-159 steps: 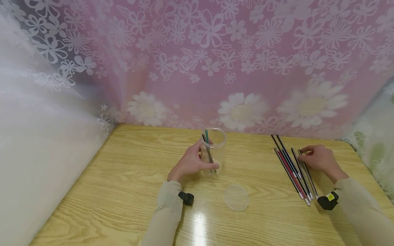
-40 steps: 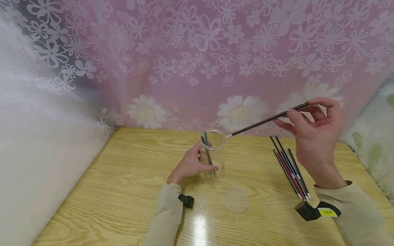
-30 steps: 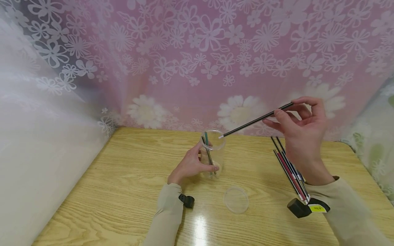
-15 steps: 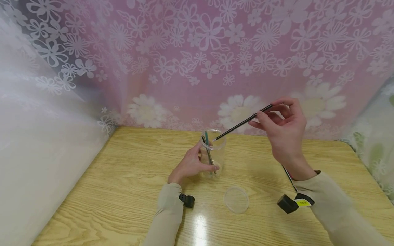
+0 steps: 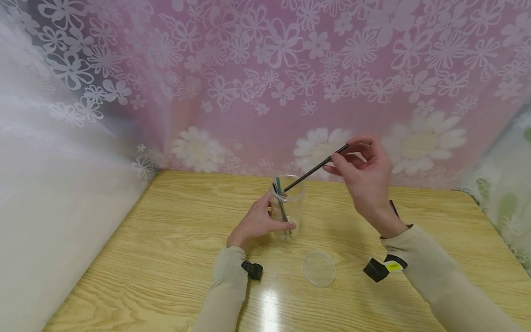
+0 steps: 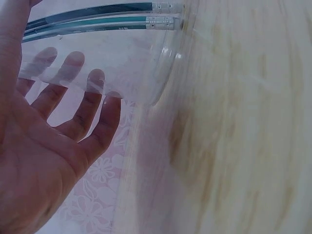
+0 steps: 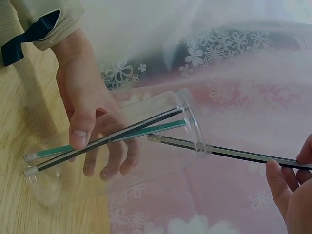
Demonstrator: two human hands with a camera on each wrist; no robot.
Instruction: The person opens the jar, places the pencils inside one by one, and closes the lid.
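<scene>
My left hand (image 5: 258, 220) grips a clear plastic jar (image 5: 296, 210) standing on the table, thumb across its front. Inside lean a teal pencil (image 7: 151, 129) and a black pencil (image 7: 102, 141), their eraser ends at the bottom. Above and to the right, my right hand (image 5: 369, 182) pinches another black pencil (image 5: 317, 168) near its far end. That pencil slants down to the left, and the right wrist view shows its eraser end (image 7: 155, 139) inside the jar's mouth. In the left wrist view, fingers (image 6: 92, 109) curve round the jar's wall.
A clear round lid (image 5: 318, 269) lies flat on the table (image 5: 166, 258) in front of the jar. Behind my right wrist, the end of a dark pencil (image 5: 393, 208) shows; the rest of that pile is hidden. A pink flowered curtain (image 5: 249, 92) hangs along the back edge.
From the pile at the right, my right hand has lifted a black pencil and carried it left, eraser end first, into the jar's mouth. The left hand and jar have hardly moved.
</scene>
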